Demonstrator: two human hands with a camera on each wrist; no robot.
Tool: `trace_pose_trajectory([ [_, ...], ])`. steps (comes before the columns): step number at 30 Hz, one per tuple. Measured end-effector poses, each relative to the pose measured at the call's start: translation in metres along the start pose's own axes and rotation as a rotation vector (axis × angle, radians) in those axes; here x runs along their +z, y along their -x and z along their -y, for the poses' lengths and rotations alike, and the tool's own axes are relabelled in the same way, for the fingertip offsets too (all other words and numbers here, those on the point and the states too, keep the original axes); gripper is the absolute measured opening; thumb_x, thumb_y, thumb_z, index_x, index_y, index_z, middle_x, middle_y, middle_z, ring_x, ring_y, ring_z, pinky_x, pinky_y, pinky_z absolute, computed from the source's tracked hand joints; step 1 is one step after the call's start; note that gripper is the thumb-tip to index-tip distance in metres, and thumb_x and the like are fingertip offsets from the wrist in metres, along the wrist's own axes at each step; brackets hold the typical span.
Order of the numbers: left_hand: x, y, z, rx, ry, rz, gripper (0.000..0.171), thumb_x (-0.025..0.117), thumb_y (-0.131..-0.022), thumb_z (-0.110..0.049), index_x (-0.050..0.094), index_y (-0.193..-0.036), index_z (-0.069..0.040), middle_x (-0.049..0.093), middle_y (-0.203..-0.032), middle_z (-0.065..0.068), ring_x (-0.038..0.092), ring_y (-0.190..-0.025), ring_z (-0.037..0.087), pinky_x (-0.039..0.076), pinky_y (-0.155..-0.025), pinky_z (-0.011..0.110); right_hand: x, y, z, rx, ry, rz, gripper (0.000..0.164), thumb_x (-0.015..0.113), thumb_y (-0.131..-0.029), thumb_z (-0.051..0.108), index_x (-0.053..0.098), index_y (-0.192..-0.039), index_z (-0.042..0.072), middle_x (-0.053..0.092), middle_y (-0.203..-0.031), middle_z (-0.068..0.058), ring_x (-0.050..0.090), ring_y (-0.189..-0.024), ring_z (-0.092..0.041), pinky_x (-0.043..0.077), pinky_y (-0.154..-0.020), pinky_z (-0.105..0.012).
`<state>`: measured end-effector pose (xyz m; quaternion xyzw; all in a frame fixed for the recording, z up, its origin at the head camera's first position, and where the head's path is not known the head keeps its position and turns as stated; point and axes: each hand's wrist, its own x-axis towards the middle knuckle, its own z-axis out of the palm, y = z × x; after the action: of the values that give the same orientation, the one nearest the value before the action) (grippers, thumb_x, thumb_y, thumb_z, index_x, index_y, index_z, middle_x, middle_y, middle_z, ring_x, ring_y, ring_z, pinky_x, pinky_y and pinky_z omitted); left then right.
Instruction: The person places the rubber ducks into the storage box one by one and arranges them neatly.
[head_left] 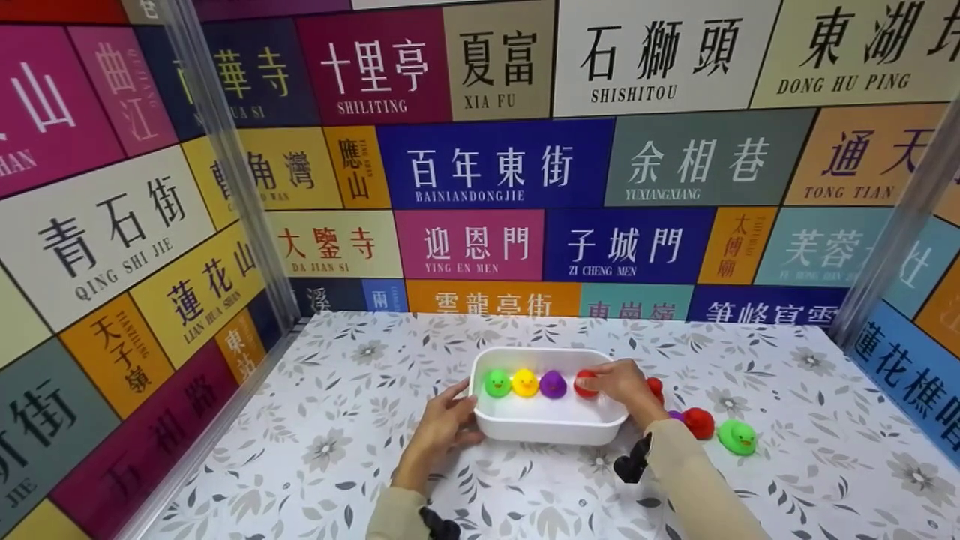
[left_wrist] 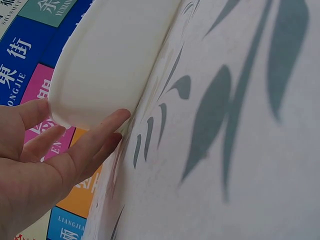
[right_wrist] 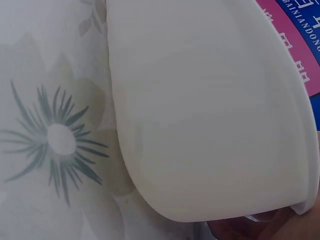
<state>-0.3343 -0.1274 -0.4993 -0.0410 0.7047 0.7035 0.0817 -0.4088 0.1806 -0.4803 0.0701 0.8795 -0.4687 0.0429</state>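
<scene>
A white plastic tray (head_left: 551, 430) stands on the table. Inside it, in a row from left to right, sit a green rubber duck (head_left: 496, 383), a yellow rubber duck (head_left: 525, 382) and a purple rubber duck (head_left: 553, 384). At the row's right end, my right hand (head_left: 624, 384) pinches a red rubber duck (head_left: 586, 384) inside the tray; its fingers partly cover the duck. My left hand (head_left: 446, 421) touches the tray's left end with fairly straight fingers, seen close in the left wrist view against the tray's outer wall (left_wrist: 107, 65). The right wrist view shows mostly the tray's side (right_wrist: 200, 110).
Right of the tray, a red duck (head_left: 697, 423) and a green duck (head_left: 737, 436) lie on the flower-patterned tabletop (head_left: 300, 480). Another red one (head_left: 655, 388) and a purple one (head_left: 676, 415) are partly hidden by the right arm. Colourful sign-covered walls (head_left: 495, 165) enclose the table.
</scene>
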Motion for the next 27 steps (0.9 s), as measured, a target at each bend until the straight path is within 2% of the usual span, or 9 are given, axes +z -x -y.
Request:
trace_pose_trajectory([
  [4,0.0004,0.0000,-0.0013,-0.006,-0.007,-0.005,0.057,0.056,-0.102,-0.026,0.038,-0.155,-0.017,0.053,-0.145,0.021,0.068,-0.110,0.024,0.063,-0.083,0.038,-0.0021,0.0018,0.0011,-0.026,0.024,0.007,0.047,0.081,-0.084,0.026,0.069,-0.125,0.006,0.065,-0.131,-0.019,0.056,-0.128,-0.039,0.046,-0.111,-0.049],
  [9,-0.0002,0.0004,-0.0005,0.008,-0.011,0.007,0.057,0.055,-0.102,-0.026,0.037,-0.156,-0.016,0.053,-0.145,0.022,0.068,-0.110,0.025,0.063,-0.084,0.038,-0.0020,0.0021,0.0026,-0.005,0.037,0.007,0.045,0.080,-0.086,0.023,0.069,-0.125,0.004,0.065,-0.133,-0.020,0.055,-0.128,-0.039,0.045,-0.113,-0.050],
  [13,-0.0002,0.0003,-0.0004,0.004,-0.014,-0.001,0.057,0.056,-0.102,-0.026,0.038,-0.155,-0.017,0.053,-0.145,0.022,0.068,-0.110,0.025,0.063,-0.084,0.038,-0.0010,0.0009,0.0023,-0.013,0.061,-0.012,0.040,0.081,-0.084,0.022,0.073,-0.119,0.005,0.067,-0.128,-0.022,0.058,-0.122,-0.038,0.047,-0.110,-0.050],
  [16,0.0002,0.0004,-0.0006,0.008,-0.022,-0.005,0.057,0.055,-0.102,-0.026,0.037,-0.156,-0.016,0.053,-0.145,0.022,0.068,-0.110,0.025,0.064,-0.083,0.038,-0.0010,0.0001,0.0009,-0.059,0.084,-0.032,0.035,0.083,-0.082,0.021,0.076,-0.112,0.004,0.071,-0.121,-0.022,0.061,-0.115,-0.037,0.050,-0.104,-0.048],
  [23,-0.0007,0.0006,0.0004,0.024,-0.024,0.003,0.058,0.055,-0.102,-0.025,0.036,-0.156,-0.015,0.053,-0.144,0.024,0.068,-0.111,0.027,0.064,-0.083,0.038,-0.0012,0.0013,0.0016,-0.057,0.064,-0.006,0.039,0.082,-0.084,0.020,0.074,-0.119,0.006,0.067,-0.129,-0.021,0.055,-0.127,-0.039,0.045,-0.112,-0.051],
  [27,-0.0007,0.0002,0.0014,0.042,-0.004,0.013,0.058,0.055,-0.103,-0.023,0.035,-0.156,-0.011,0.052,-0.144,0.026,0.068,-0.110,0.027,0.064,-0.082,0.039,-0.0020,0.0014,0.0014,-0.094,0.088,-0.017,0.044,0.082,-0.083,0.021,0.071,-0.122,0.004,0.063,-0.133,-0.024,0.052,-0.130,-0.042,0.045,-0.112,-0.050],
])
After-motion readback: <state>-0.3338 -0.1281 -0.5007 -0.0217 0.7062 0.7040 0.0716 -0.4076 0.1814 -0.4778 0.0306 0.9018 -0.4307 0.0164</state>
